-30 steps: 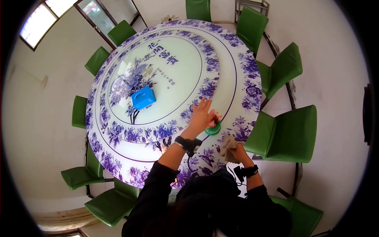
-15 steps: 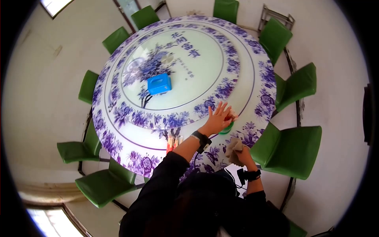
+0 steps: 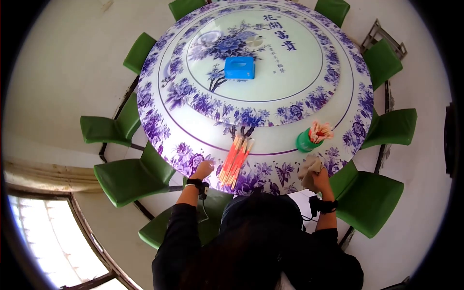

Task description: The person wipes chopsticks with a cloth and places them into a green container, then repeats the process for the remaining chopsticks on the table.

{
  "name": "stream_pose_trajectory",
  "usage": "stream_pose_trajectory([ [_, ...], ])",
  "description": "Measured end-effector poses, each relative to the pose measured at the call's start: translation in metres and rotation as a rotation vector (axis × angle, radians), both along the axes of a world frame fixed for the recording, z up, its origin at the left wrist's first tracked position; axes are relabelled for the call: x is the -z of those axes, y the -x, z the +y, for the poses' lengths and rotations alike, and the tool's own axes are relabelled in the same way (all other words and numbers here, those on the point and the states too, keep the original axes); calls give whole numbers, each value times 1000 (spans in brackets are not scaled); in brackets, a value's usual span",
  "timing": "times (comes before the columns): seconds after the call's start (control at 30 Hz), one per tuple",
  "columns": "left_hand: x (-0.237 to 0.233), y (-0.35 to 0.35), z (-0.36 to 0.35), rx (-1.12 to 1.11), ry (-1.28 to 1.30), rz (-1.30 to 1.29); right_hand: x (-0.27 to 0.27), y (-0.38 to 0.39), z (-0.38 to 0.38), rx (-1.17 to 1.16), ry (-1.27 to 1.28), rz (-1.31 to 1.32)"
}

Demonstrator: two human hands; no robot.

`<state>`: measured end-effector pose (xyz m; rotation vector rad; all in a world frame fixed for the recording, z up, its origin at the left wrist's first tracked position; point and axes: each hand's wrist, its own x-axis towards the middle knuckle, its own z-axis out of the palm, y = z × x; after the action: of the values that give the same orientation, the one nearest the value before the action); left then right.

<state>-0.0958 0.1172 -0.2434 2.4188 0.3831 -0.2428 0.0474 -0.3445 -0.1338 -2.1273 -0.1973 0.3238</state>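
Observation:
My left hand [image 3: 203, 170] is at the table's near edge with its fingers curled in, and nothing shows in it. To its right lies a bundle of chopsticks [image 3: 235, 163], partly wrapped in red, flat on the table. My right hand [image 3: 321, 178] grips a crumpled beige cloth [image 3: 309, 170] over the table's front right edge. Just beyond that hand stands a green cup [image 3: 307, 141], filled with more chopsticks whose pinkish ends [image 3: 321, 131] stick out and lean to the right.
A round table [image 3: 270, 149] with purple flower patterns carries a large glass turntable [image 3: 285, 82]. On this rests a blue box [image 3: 239, 68] with a slot on top. Green chairs surround the table, including one [image 3: 377, 200] close to my right arm and another [image 3: 137, 174] at the left.
My left hand has left the green cup and pulled back leftward to the table edge, past the chopstick bundle. My right hand still holds the cloth. The view has shifted.

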Motion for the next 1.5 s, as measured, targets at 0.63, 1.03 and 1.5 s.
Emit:
stream_pose_trajectory([
  [0.63,2,-5,-75,-205,-76,185,-21,-3,43,-216,-26,41],
  [1.03,53,-1,-48,-225,31,-13,-17,-1,39,-189,-29,-13],
  [1.5,-189,-60,-99,-211,1039,-85,-65,-11,98,-527,-253,62],
])
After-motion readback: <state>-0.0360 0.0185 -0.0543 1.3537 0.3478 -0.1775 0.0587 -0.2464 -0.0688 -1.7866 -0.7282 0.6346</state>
